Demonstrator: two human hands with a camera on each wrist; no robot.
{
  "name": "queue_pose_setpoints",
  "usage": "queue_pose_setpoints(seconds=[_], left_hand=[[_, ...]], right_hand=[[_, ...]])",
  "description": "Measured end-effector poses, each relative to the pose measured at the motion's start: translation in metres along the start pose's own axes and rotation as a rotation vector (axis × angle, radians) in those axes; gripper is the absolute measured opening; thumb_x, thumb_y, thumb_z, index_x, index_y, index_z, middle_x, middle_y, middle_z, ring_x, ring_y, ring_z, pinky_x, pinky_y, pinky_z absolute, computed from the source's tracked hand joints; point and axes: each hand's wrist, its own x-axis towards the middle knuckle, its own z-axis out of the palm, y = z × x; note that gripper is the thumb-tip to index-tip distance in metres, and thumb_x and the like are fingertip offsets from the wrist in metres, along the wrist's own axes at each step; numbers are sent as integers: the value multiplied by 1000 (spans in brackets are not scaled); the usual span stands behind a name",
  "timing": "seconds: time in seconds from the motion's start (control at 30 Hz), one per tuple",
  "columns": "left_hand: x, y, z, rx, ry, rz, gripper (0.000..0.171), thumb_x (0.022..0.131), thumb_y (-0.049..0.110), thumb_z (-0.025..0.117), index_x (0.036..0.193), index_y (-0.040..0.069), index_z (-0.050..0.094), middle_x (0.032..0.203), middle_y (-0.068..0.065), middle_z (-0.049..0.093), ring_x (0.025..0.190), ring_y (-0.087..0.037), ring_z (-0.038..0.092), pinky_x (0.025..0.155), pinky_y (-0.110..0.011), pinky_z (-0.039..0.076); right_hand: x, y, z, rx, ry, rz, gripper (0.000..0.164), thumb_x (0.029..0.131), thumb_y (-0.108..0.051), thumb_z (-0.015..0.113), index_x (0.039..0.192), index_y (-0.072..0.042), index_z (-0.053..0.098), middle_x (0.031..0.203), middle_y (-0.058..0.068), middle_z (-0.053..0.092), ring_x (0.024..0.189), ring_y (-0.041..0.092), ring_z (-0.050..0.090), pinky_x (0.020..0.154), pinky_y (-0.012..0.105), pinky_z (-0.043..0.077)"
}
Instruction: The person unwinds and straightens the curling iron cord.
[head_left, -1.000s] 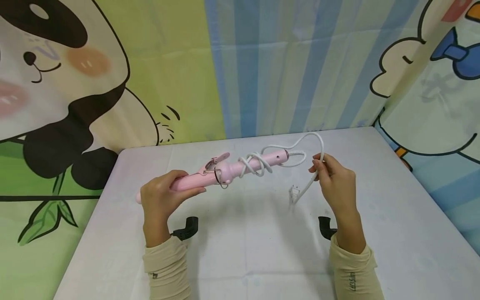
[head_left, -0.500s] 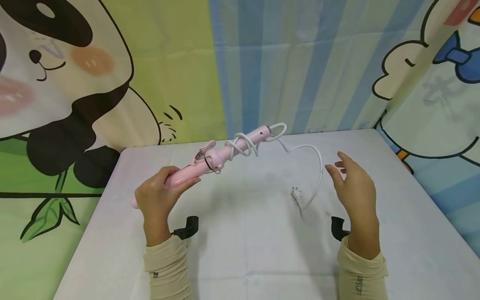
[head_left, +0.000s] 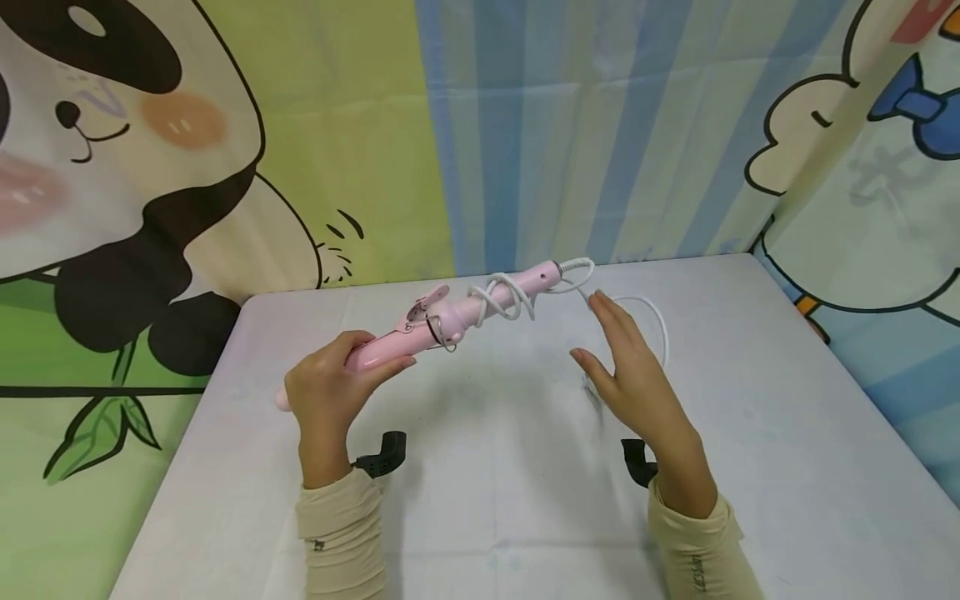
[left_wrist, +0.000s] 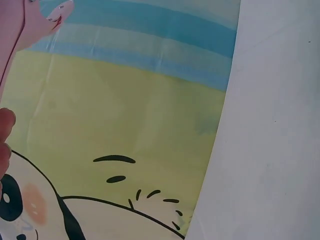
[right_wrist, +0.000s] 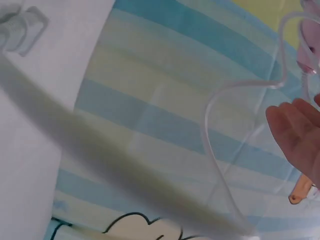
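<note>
A pink curling iron [head_left: 450, 320] is held up over the table, tilted with its handle end high on the right. My left hand [head_left: 326, 396] grips its barrel, thumb stretched along the underside. White cord [head_left: 663, 327] winds several times round the handle, then loops off the end and hangs down on the right. Beside that loop my right hand [head_left: 637, 383] has its fingers extended and thumb apart, holding nothing. In the head view it mostly covers the plug, but the right wrist view shows the white plug [right_wrist: 25, 31]. Part of the iron [left_wrist: 10, 37] enters the left wrist view.
A white-covered table [head_left: 480, 517] lies under both hands. Behind it hangs a printed cartoon curtain [head_left: 360, 125], with another printed panel [head_left: 885, 225] on the right. Black wrist mounts [head_left: 382, 454] stick out inward from both wrists.
My right hand lets go of the cord, draws away right, then comes back left toward the handle end with straighter fingers. The iron's handle end tips up, then lowers slightly and shifts right.
</note>
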Motion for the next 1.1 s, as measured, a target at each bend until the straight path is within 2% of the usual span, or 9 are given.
queue_pose_setpoints(seconds=[0.13, 0.23, 0.33, 0.47, 0.57, 0.63, 0.8, 0.97, 1.1], left_hand=[[1, 5, 3, -28, -3, 43, 75, 62, 81, 50, 76, 9, 68, 58, -8, 64, 43, -21, 51, 42, -30, 31], [1, 8, 4, -31, -1, 63, 74, 62, 81, 50, 75, 11, 68, 58, -7, 63, 42, -20, 51, 41, -30, 30], [1, 10, 4, -24, -3, 73, 74, 62, 81, 49, 76, 11, 68, 58, -7, 64, 42, -20, 51, 41, -29, 30], [1, 10, 3, -7, -16, 70, 76, 63, 81, 47, 77, 10, 68, 59, -9, 64, 42, -21, 50, 41, -29, 30], [1, 9, 4, 9, -27, 69, 76, 64, 81, 46, 77, 10, 68, 58, -9, 64, 42, -21, 50, 40, -29, 30], [0, 8, 6, 21, -30, 73, 78, 64, 83, 43, 76, 10, 68, 57, -9, 63, 41, -21, 50, 40, -29, 29], [-2, 3, 11, 68, -70, 101, 84, 63, 86, 35, 73, 10, 68, 51, -7, 59, 38, -18, 46, 39, -26, 25], [-4, -2, 9, 49, -178, 137, 85, 62, 88, 31, 71, 12, 67, 49, -2, 57, 38, -11, 39, 41, -24, 24], [-5, -4, 8, -10, -251, 167, 78, 61, 85, 37, 71, 14, 66, 51, 1, 57, 40, -9, 39, 42, -25, 28]], right_hand=[[7, 9, 10, 52, 6, 25, 73, 89, -14, 59, 145, -1, 14, 149, 21, 16, 137, 36, 18, 105, 54, 23], [9, 13, 14, 67, -10, 47, 71, 91, -14, 56, 144, 2, 12, 147, 25, 18, 136, 38, 18, 106, 55, 21], [9, 13, 16, 57, -45, 69, 64, 92, -14, 54, 141, 6, 18, 138, 28, 30, 130, 40, 29, 102, 55, 28], [8, 13, 18, 18, -26, 21, 50, 88, -10, 59, 131, 7, 39, 111, 21, 54, 104, 32, 53, 85, 45, 45], [7, 13, 19, -6, 62, -81, 39, 83, -3, 65, 119, 5, 54, 90, 12, 61, 84, 23, 61, 68, 35, 50], [6, 13, 19, -11, 126, -154, 34, 79, 0, 67, 112, 4, 60, 83, 8, 62, 76, 19, 62, 62, 31, 50], [6, 11, 18, 30, 301, -298, 34, 73, 10, 69, 106, 7, 63, 77, 10, 63, 64, 15, 62, 59, 21, 51], [10, 9, 15, 144, 518, -290, 29, 71, 16, 66, 98, 7, 66, 80, 16, 64, 67, 21, 64, 67, 8, 45], [12, 10, 14, 195, 638, -259, 19, 73, 16, 65, 89, 6, 68, 82, 18, 64, 74, 22, 64, 72, 8, 44]])
